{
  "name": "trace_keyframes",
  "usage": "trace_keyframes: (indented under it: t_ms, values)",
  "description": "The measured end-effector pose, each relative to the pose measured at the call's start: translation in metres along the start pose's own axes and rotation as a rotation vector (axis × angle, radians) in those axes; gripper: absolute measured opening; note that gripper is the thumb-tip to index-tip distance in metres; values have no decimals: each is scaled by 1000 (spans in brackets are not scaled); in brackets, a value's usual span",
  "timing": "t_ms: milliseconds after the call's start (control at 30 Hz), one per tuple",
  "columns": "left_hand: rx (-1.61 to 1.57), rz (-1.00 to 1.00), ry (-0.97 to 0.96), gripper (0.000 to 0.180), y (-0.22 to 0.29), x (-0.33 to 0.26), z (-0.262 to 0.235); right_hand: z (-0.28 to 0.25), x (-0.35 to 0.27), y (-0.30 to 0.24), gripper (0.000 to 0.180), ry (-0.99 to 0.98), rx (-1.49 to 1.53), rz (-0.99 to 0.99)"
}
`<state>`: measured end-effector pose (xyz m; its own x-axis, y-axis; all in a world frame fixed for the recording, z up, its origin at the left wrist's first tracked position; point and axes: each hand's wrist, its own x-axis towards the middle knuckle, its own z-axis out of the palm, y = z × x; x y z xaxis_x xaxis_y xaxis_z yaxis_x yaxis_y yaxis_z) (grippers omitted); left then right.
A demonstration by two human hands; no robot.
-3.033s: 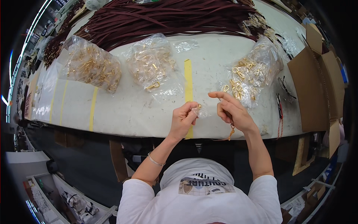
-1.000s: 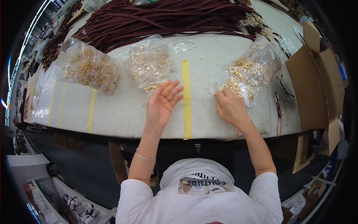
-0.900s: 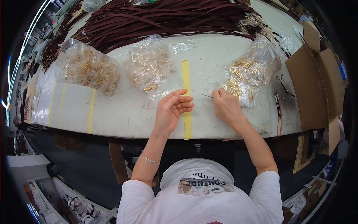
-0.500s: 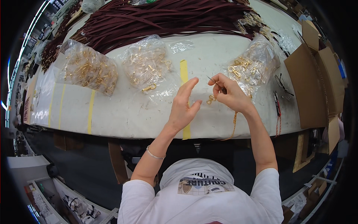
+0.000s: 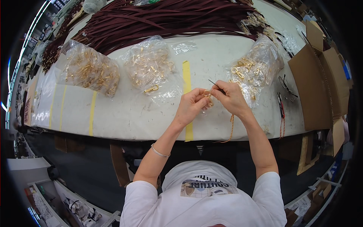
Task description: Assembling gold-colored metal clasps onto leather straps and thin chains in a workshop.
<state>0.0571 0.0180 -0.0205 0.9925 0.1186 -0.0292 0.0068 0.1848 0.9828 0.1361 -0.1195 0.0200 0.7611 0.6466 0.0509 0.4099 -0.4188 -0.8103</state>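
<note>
My left hand (image 5: 189, 107) pinches a gold snap hook (image 5: 207, 94) with its thumb and fingertips, over the middle of the table. Right beside it, my right hand (image 5: 233, 99) is closed around a thin pointed metal tool (image 5: 213, 82). The tool's tip sticks out to the upper left, while its handle is hidden in my fingers. An orange braided cord (image 5: 231, 126) hangs below that hand to the table's front edge. More gold metal shows just under the left fingertips, partly covered. My two hands nearly touch.
Clear plastic bags of gold hooks lie at left (image 5: 89, 72), centre (image 5: 148, 64) and right (image 5: 259, 62). Dark maroon straps (image 5: 162, 20) cover the far side. A red-handled tool (image 5: 280, 104), eyeglasses (image 5: 287, 86) and an open cardboard box (image 5: 310, 87) are on the right.
My left hand was open and apart; it has moved right and closed on the gold snap hook. My right hand has shifted slightly left and down, still holding the pointed tool.
</note>
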Motion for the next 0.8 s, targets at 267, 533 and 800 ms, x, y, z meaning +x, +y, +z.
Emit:
trace_keyframes:
  t_ms: [267,533,800]
  values:
    - [374,50,11,18,3,3,4,12,1,11,9,94,213,-107]
    - [772,344,-11,13,-2,10,8,8,-6,10,17,112,443,13]
    - [555,262,70,10,-6,11,12,9,-4,16,20,147,470,44]
